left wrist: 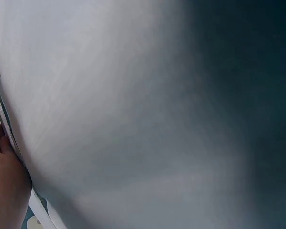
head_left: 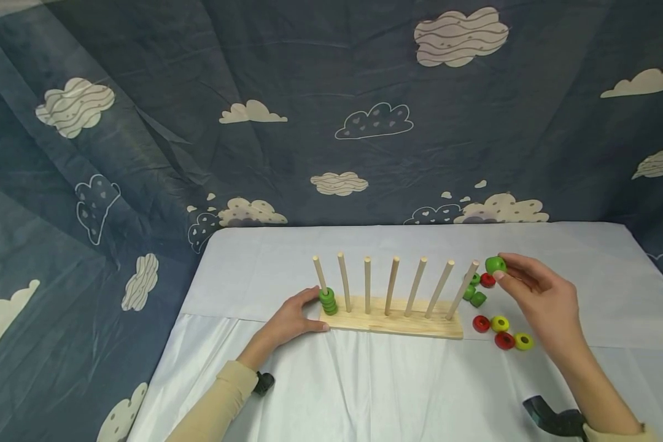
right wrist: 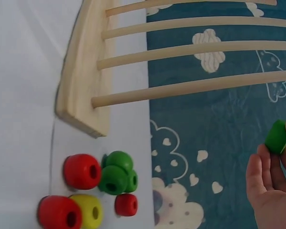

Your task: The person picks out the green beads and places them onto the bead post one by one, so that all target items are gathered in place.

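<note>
- So the right hand [head_left: 547,301] has a green bead [head_left: 495,265] pinched between thumb and fingers, up off the table.
- The bead sits left of that hand, out at the fingertips — just beside the top of the rightmost peg [head_left: 463,290], to its right in the head view, looks like a small gap.
- From the right wrist, the bead is a stubby barrel, longer than wide, its long axis tilted off upright in that view. Can't tell which way its hole points.
- The wooden board [head_left: 400,328] lies with its long axis left to right, the right end a touch nearer the person. Seven pegs stand up from it; in the head view the rightmost one leans right toward its top, roughly toward the bead.
- Left hand [head_left: 288,316] is gripping the board's left end, thumb along the front edge, fingers round the far side. Right beside it, a green stack [head_left: 328,302] sits low on the leftmost peg [head_left: 319,272].
- Nearness: right hand's by the rightmost peg, left hand's by the leftmost — basically opposite ends.
- Loose green, red and yellow beads lie on the white cloth [head_left: 420,387] past the board's right end, between it and the right hand.
</note>
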Available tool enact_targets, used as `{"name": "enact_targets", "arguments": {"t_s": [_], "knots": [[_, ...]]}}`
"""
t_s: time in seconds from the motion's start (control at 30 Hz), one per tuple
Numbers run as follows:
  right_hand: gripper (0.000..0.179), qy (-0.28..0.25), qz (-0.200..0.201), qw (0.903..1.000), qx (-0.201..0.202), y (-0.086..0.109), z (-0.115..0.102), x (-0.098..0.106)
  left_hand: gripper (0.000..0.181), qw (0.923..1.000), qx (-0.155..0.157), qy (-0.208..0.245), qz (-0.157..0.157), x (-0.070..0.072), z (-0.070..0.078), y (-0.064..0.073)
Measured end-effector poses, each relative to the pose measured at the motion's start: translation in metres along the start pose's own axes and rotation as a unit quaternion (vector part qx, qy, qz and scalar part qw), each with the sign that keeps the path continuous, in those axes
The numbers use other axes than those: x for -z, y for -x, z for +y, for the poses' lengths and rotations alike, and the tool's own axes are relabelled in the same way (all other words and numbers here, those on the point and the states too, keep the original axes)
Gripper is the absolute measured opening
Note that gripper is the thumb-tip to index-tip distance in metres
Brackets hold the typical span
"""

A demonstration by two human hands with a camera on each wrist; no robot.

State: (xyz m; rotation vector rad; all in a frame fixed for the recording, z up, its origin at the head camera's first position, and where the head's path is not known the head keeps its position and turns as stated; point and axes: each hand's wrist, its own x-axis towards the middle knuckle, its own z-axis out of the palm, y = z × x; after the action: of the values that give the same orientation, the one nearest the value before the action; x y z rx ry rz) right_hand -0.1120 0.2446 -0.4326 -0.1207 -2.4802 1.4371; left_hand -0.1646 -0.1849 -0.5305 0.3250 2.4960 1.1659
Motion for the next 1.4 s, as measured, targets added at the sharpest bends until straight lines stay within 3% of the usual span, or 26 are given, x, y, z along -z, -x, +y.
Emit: {"name": "enact_targets", "arguments": {"t_s": [0.33, 1.03, 1.4], "knots": [[0.043, -0.031, 0.011, 0.9992, 0.021, -0.007, -0.022, 0.000, 0.088, 1.0000, 0.004, 0.000, 0.003, 0.000, 0.002, 0.002], [0.043, -0.077, 0.014, 0.9912, 0.107, -0.018, -0.070, -0.007, 0.088, 1.0000, -0.003, 0.006, 0.002, 0.000, 0.002, 0.002], [0.047, -0.053, -0.006, 0.9820, 0.181, -0.018, -0.091, -0.018, 0.088, 1.0000, -0.008, -0.001, 0.000, 0.000, -0.001, 0.000]]}}
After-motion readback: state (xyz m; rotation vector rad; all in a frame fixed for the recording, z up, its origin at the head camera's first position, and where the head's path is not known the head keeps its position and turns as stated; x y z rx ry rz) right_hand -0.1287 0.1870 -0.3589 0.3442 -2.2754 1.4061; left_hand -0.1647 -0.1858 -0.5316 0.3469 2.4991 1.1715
